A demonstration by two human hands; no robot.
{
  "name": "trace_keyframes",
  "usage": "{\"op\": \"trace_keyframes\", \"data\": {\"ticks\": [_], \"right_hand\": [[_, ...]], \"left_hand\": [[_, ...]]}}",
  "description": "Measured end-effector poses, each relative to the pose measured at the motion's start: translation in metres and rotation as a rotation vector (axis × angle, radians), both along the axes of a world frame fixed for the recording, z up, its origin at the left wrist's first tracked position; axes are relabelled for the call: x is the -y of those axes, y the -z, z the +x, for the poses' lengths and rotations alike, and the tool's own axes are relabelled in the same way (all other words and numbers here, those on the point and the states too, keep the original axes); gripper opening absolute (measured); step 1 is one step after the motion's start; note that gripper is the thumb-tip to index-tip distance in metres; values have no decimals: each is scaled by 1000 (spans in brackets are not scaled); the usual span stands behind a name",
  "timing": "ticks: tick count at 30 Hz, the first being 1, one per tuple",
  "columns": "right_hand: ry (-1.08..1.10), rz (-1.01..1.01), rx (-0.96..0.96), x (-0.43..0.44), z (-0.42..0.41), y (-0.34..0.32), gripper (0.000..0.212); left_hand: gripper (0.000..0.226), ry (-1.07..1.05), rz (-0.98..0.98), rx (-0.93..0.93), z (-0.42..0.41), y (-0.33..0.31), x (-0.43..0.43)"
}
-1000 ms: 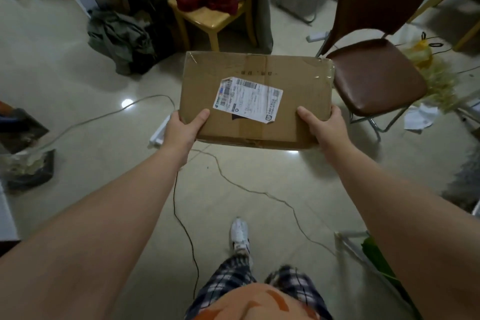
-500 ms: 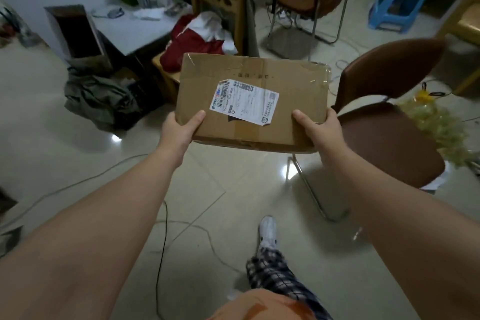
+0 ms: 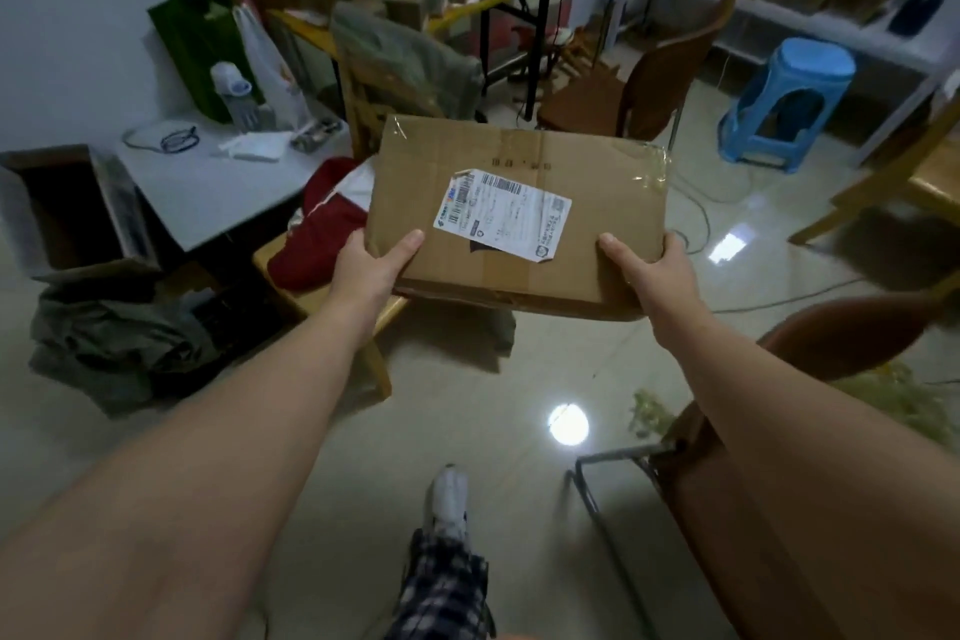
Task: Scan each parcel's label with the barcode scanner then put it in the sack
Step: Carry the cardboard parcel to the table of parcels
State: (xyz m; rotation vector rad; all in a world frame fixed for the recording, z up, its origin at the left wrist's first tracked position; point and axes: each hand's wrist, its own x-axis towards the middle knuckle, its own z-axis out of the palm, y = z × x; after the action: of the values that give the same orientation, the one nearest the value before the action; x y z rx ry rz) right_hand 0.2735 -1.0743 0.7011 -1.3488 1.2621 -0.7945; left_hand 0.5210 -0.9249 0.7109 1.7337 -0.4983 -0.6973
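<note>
I see the box point(image 3: 519, 218) held up in mid-air between both hands, label point(image 3: 503, 214) facing up; left hand point(image 3: 370, 265) grips its near-left corner, right hand point(image 3: 652, 268) its near-right, thumbs on top.

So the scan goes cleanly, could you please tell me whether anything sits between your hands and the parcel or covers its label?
Nothing visible does. The left hand and right hand grip the parcel directly at its near corners, and both thumbs lie clear of the upturned label.
</note>
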Motion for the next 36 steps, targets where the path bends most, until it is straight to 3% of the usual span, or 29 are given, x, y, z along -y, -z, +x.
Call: {"op": "trace_keyframes", "data": {"ticks": [5,10,15,22,36], "right_hand": [[62,-34,26,102,61,-23,102],[136,-32,69,195,96,-28,79],[163,-48,88,297,127,-29,83],[88,-50,82,448,166,-30,97],[-112,-48,27,714,308,-16,95]], "left_hand": [[65,53,-14,56,60,-24,115],[67,126,1,123,103,-38,219],[67,120,7,163,135,-41,322],[69,49,27,151,167,-36,465],[67,-161,-2,26,286,-10,689]]}}
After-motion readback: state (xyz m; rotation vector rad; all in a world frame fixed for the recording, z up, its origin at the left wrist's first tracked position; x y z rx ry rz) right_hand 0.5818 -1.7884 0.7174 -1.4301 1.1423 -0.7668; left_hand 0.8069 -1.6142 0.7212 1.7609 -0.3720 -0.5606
